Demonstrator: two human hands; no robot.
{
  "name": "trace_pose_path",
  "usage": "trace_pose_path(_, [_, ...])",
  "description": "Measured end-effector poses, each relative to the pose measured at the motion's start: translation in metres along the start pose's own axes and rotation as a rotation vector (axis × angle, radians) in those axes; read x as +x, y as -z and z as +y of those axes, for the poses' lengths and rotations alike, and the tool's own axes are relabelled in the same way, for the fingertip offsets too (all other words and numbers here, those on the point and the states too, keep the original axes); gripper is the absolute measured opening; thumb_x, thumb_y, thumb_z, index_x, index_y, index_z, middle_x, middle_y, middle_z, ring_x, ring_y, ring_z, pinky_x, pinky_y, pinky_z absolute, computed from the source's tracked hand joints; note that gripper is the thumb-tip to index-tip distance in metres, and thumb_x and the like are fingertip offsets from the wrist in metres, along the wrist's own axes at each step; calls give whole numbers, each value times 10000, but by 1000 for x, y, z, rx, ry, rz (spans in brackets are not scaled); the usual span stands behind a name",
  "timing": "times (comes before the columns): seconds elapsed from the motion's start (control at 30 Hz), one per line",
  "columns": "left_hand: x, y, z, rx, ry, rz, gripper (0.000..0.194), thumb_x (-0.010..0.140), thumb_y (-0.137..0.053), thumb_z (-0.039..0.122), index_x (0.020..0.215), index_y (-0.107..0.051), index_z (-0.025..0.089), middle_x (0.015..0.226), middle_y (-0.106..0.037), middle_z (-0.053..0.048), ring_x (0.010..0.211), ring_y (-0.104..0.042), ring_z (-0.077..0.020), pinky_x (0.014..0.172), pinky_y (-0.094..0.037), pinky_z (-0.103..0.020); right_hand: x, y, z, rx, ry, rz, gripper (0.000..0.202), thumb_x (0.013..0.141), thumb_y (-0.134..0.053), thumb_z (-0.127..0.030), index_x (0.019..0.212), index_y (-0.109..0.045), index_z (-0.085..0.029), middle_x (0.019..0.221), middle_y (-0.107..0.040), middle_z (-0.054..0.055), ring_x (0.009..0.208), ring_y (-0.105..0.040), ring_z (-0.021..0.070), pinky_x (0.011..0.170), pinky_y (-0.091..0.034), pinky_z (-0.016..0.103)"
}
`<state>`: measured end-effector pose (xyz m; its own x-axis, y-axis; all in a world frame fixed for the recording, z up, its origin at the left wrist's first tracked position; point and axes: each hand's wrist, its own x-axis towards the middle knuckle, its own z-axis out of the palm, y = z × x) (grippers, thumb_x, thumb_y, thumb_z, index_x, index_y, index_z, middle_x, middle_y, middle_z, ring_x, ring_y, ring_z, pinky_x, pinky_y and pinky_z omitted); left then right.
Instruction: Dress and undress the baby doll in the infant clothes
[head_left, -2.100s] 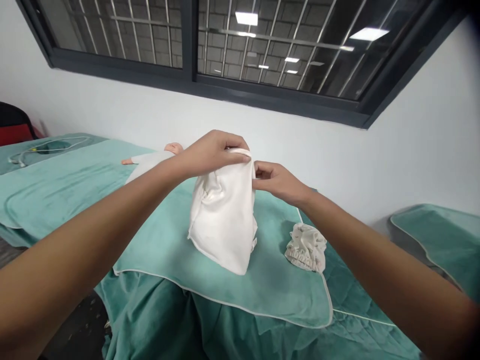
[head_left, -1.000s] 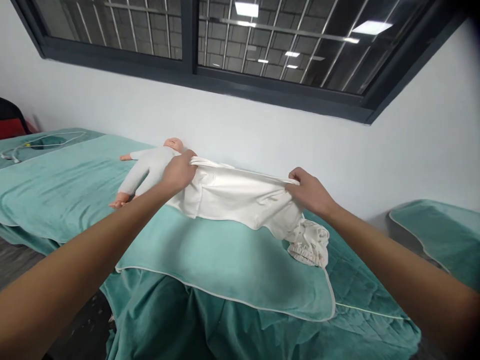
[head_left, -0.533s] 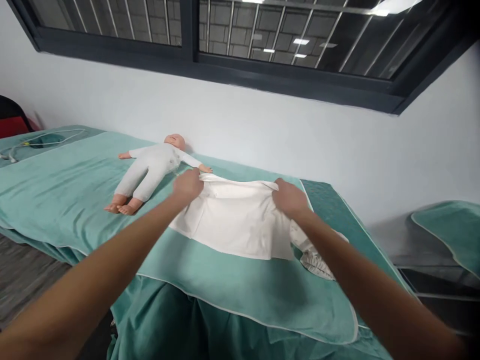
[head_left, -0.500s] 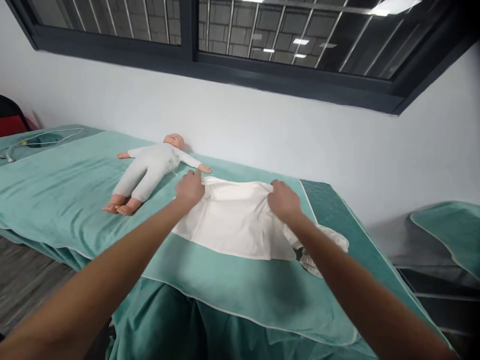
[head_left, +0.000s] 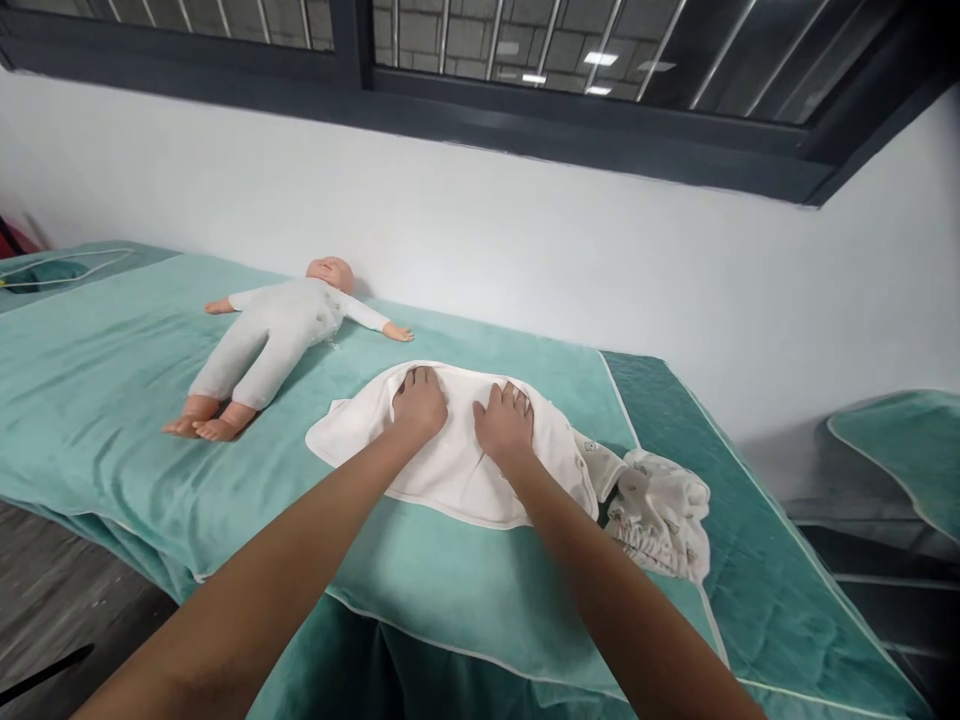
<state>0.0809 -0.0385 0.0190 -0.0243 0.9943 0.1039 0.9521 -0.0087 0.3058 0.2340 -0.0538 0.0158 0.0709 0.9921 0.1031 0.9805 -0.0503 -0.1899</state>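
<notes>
Left grip [head_left: 421, 402] and right grip [head_left: 504, 422] lie palm down, slightly apart, my forearms slanting inward behind them. Both are unclenched, fingers pointing forward, the right's a little spread, touching the white cloth [head_left: 463, 455] that lies beneath them on the green mat [head_left: 465, 590]. Beyond my left rests the doll [head_left: 281, 320].

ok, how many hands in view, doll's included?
4: left hand and right hand touching the white garment; nearer doll hand beyond it; farther doll hand off left.
</notes>
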Motion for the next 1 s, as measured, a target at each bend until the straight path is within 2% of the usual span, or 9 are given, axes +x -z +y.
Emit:
trace_pose_path(0.1, [5,-7,3,-7,30,3,634,965,-327,293,1567,-241,114,1633,-269,-168,1510,-237,-310,1110,-424,-485,2,-2,1,-42,36,72,613,996,-335,-398,1544,-292,-128,1656,-192,159,1492,-217,389,1157,-275,546])
trace_pose_path(0.17, [11,-10,3,-13,38,-2,653,972,-305,317,1587,-190,132,1655,-220,-149,1523,-199,-315,1113,-416,-515,8,-1,3,-48,48,67,619,997,-320,-400,1563,-258,-157,1667,-159,137,1495,-210,377,1126,-322,559])
trace_pose_path(0.33, [37,-16,0,-20,15,8,634,989,-263,349,1592,-202,165,1669,-185,-122,1536,-159,-309,1146,-375,-519,37,0,10,-14,32,3,621,1014,-237,-431,1577,-231,-171,1677,-136,102,1503,-200,348,1119,-350,534])
trace_pose_path(0.47, [58,-25,-6,-44,5,-15,630,1004,-225,397,1584,-239,151,1663,-207,-125,1540,-157,-298,1193,-314,-476,54,-11,20,29,88,9,629,1022,-214,-437,1562,-272,-120,1656,-219,111,1499,-225,308,1186,-270,464])
trace_pose_path(0.6, [66,-32,-9,-50,1,-24,627,1009,-217,421,1557,-313,132,1648,-247,-144,1532,-185,-299,1208,-282,-462,61,-21,22,12,102,18,624,1030,-202,-408,1539,-311,-63,1627,-285,153,1493,-252,296,1214,-202,409])
trace_pose_path(0.73, [56,-30,-3,-11,-12,-14,625,1012,-202,393,1545,-335,96,1642,-257,-160,1531,-198,-291,1200,-292,-462,60,-21,14,-51,93,13,599,1034,-206,-366,1524,-336,-48,1608,-323,167,1478,-286,292,1207,-212,398])
trace_pose_path(0.83, [38,-27,4,66,-90,45,621,1008,-206,338,1528,-349,31,1640,-243,-182,1541,-168,-285,1229,-222,-464,54,-17,4,-78,57,37,564,1026,-195,-277,1494,-376,-19,1582,-343,227,1462,-316,312,1188,-233,451])
trace_pose_path(0.93, [17,-26,5,117,-166,77,630,1010,-194,329,1525,-342,-2,1635,-249,-181,1548,-137,-284,1257,-125,-463,46,-15,-1,-71,121,26,535,1006,-198,-179,1468,-416,-17,1585,-343,221,1481,-295,271,1202,-201,415])
trace_pose_path(1.0, [6,-25,2,117,-182,54,647,1012,-183,353,1531,-330,-5,1635,-249,-174,1547,-146,-284,1261,-103,-457,40,-15,-1,-66,181,-1,534,1019,-206,-211,1481,-407,-35,1604,-327,184,1500,-263,237,1209,-186,373])
